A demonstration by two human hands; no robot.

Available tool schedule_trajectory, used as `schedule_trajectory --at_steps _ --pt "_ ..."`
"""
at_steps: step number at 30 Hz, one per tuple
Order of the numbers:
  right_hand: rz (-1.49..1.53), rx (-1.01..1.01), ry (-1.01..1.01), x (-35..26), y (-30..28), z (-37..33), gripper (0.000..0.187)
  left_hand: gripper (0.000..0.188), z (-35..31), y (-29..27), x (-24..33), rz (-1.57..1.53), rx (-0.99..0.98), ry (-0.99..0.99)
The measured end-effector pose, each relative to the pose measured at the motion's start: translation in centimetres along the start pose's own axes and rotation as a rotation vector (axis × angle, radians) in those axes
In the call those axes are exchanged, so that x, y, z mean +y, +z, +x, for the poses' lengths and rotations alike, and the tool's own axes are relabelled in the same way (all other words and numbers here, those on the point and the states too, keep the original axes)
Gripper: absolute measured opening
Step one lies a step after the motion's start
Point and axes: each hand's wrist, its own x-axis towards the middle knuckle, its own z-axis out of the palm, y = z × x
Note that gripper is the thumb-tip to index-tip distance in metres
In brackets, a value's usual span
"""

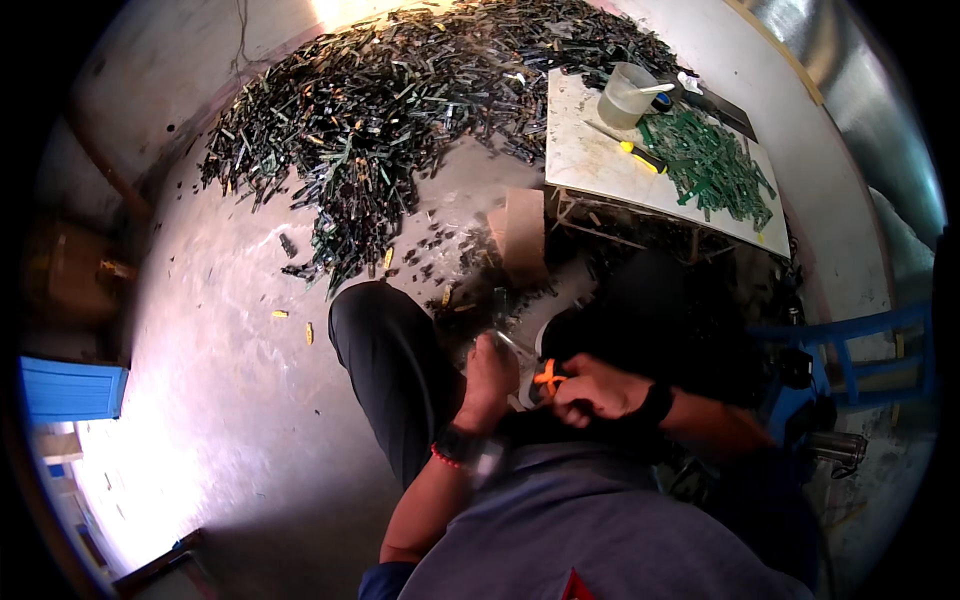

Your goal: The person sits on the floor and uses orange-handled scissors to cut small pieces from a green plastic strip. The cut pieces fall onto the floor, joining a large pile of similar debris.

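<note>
My left hand is a closed fist between my knees, with a red bead bracelet and a dark watch at the wrist. A thin pale, shiny piece sticks out by its fingers; what the fist grips is mostly hidden. Close by on the right, my right hand is closed round an orange-and-black tool handle. The tool's working end is hard to make out. My right wrist wears a black band. Both hands are above my lap, close together.
A large heap of dark narrow strips covers the floor ahead. On a white table at the right are a plastic cup, a yellow-and-black screwdriver and green circuit boards. A cardboard piece stands before me. A blue chair stands right.
</note>
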Motion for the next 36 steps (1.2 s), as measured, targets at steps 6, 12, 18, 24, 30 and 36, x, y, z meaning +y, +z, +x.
schedule_trajectory --at_steps 6,12,18,24,30,36 --pt "0.246 -0.134 -0.151 3.0 2.6 2.1 0.023 0.038 -0.2 -1.3 -2.3 -0.187 0.067 0.013" --pt "-1.597 0.836 -0.629 -1.8 -1.5 -1.4 0.022 0.045 -1.8 1.5 2.7 0.573 0.117 0.516" --pt "0.070 0.012 -0.036 1.0 1.0 0.5 0.019 0.039 -0.3 0.0 0.8 -0.215 -0.064 -0.189" --pt "-0.020 0.043 -0.082 2.5 1.9 1.4 0.017 0.035 -1.5 -0.8 2.0 -0.071 -0.057 -0.053" --pt "-1.629 0.848 -0.706 -1.5 -2.2 -1.5 0.021 0.045 -1.3 0.7 3.9 0.091 -0.138 -0.025" --pt "0.132 -0.057 -0.014 0.8 1.4 1.3 0.017 0.033 -1.3 0.7 3.3 0.457 0.098 0.429"
